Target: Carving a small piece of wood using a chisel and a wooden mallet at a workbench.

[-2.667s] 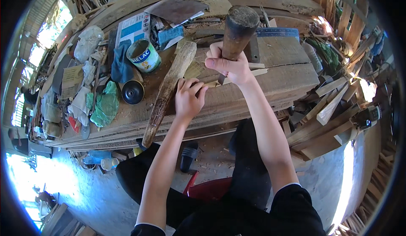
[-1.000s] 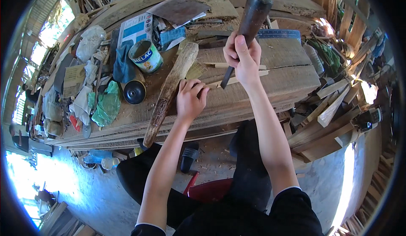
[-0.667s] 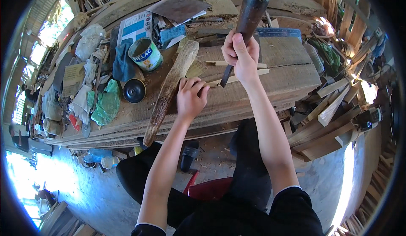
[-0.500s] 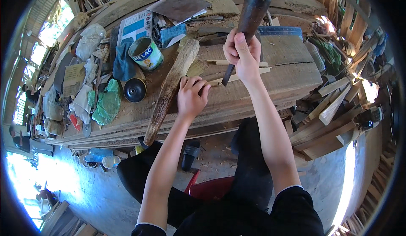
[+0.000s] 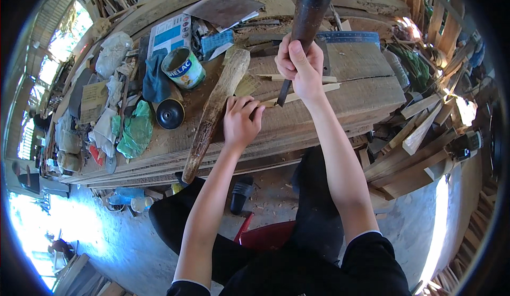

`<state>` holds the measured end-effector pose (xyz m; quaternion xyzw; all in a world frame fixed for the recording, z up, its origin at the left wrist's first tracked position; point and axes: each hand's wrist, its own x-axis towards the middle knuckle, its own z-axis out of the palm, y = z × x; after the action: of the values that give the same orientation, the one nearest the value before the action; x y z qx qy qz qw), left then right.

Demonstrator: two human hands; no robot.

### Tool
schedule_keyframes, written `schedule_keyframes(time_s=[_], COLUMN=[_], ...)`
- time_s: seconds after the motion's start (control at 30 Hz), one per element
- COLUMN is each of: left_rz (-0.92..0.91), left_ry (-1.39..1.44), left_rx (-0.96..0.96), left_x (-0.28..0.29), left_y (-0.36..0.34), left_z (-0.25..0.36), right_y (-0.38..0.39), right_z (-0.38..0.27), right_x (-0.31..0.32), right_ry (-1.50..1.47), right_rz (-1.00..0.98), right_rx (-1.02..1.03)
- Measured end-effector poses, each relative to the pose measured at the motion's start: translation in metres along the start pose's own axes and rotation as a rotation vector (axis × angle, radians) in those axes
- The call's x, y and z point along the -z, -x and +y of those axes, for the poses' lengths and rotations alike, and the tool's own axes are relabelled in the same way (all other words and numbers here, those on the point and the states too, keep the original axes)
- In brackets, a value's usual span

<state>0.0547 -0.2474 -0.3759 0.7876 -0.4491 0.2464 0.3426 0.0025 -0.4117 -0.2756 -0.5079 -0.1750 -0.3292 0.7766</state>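
My right hand (image 5: 302, 67) grips a chisel (image 5: 310, 10) by its dark round wooden handle, thumb up along it; the flat dark blade points down, its tip at a thin pale wooden strip (image 5: 308, 91) on the plank bench. My left hand (image 5: 242, 123) has its fingers bent over the left end of that strip, pressing it to the wood. Just left of this hand lies a rough wooden billet (image 5: 204, 136), slanting over the bench's front edge. A second short pale stick (image 5: 324, 79) lies behind the strip.
The stacked-plank bench (image 5: 366, 99) carries an open can (image 5: 183, 67), a black disc (image 5: 169, 114), blue cloth (image 5: 154, 78), plastic bags (image 5: 133, 131), papers and a blue ruler (image 5: 350, 37). Offcut boards (image 5: 404, 168) stand at the right. A red chair (image 5: 265, 235) is under me.
My right hand has risen and turned more upright since the oldest frame, lifting the chisel handle and showing more blade. Recently it moved slightly left. My left hand stays in nearly the same place.
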Motion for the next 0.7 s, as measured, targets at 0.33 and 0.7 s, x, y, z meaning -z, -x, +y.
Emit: schedule_keyframes(time_s=[0.33,0.7], left_rz=[-0.003,0.004], left_ry=[-0.001,-0.009], left_rx=[0.005,0.002], left_x=[0.0011,-0.0001], left_y=[-0.0012,0.0002], left_z=[0.0021,0.0014], right_y=[-0.0046,-0.0045], right_z=[0.0007,-0.0011], right_x=[-0.0011,-0.0021], right_ry=[0.025,0.022], right_rz=[0.028,-0.043], right_rx=[-0.002,-0.020])
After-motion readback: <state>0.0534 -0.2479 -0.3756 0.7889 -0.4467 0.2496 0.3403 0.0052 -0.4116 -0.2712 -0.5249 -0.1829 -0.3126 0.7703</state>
